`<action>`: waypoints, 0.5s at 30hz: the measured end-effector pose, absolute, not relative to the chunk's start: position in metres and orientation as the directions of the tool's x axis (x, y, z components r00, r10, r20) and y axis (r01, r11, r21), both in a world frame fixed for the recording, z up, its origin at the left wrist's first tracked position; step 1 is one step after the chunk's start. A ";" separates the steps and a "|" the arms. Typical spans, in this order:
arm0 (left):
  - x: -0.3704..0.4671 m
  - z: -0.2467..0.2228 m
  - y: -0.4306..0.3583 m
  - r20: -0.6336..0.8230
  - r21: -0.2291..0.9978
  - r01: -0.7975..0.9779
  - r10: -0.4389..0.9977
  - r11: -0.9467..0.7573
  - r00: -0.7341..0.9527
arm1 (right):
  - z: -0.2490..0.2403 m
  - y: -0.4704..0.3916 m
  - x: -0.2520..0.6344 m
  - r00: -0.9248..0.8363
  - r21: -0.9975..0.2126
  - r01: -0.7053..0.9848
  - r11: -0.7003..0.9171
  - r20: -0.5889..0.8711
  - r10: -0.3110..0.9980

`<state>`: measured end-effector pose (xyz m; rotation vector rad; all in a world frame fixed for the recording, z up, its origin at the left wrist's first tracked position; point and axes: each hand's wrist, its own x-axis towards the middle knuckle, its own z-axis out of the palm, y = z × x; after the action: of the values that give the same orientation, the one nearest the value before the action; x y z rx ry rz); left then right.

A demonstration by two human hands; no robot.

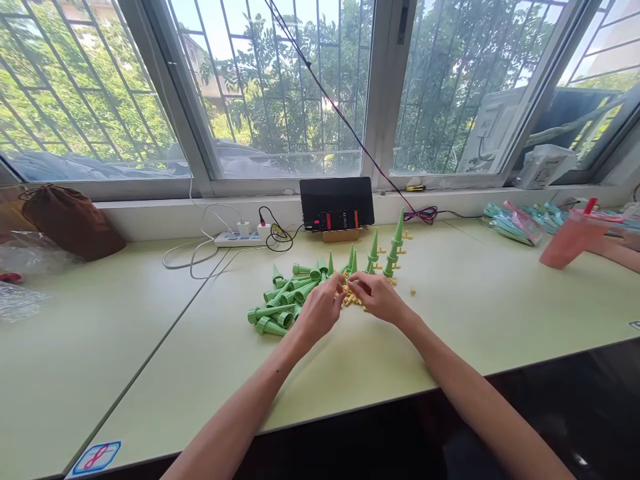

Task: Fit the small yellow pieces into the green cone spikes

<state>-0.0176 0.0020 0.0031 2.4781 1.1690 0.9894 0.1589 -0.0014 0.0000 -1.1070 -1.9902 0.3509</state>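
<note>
My left hand (pixel 323 307) and my right hand (pixel 379 297) face each other over a small heap of yellow plastic pieces (pixel 354 301), which look like little valves. Both hands are closed, fingertips pinched and close together; whatever sits between them is too small to make out. Left of my left hand lies a pile of green plastic watering spikes (pixel 280 293), cone-shaped with ribbed caps. Behind my right hand, stacked green spikes (pixel 393 250) stand upright with yellow valves sticking out at their sides. A few more spikes stand point up just beyond my fingers, partly hidden.
Along the window sill are a black tablet (pixel 337 193), a phone (pixel 340 221) and a white power strip (pixel 227 240) with cables. A brown pouch (pixel 75 221) lies far left. To the right stand a pink cup (pixel 567 241), wrapped packets (pixel 510 223) and another person's arm (pixel 615 251).
</note>
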 end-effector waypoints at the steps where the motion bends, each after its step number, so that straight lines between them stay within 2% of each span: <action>1: -0.017 0.003 0.002 0.491 0.464 0.590 0.746 -0.661 0.449 | 0.000 -0.001 0.159 -0.299 -0.575 0.571 0.586 0.519 0.801; 15: -0.016 0.003 0.001 0.491 0.461 0.566 0.728 -0.683 0.479 | -0.001 -0.003 0.155 -0.306 -0.591 0.550 0.591 0.516 0.800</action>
<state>-0.0156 0.0013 0.0032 2.4906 1.1113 0.9971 0.1552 -0.0029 -0.0009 -1.0725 -2.0002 0.3876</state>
